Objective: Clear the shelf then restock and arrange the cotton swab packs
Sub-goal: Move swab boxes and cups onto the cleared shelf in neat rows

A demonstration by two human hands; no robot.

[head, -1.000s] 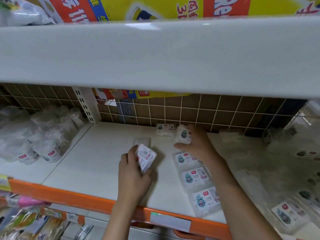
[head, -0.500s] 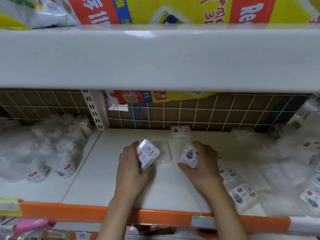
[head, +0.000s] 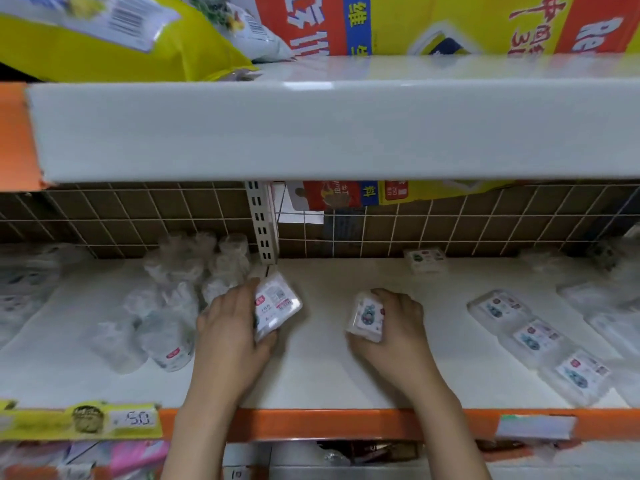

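While each hand holds one pack, the person appears to be in the restocking step, with the middle of the shelf bare between them. The left hand grips a pack by its edges, fingers curled round it, its printed back tilted up and its lower end at or just above the shelf board. The right hand curls round a second pack, held upright with its cartoon label facing the camera and its lower edge touching or nearly touching the board; which, cannot be told.

Other packs are already down: a row of three lies flat to the right, running diagonally toward the front edge, and a lone pack stands at the back by the wire grid. Clear bagged goods sit in a heap to the left, near the left hand.

Judging by this, the next move calls for setting both held packs down in line with the others, labels facing one way, with care that the left pack does not nudge the bagged heap beside it.
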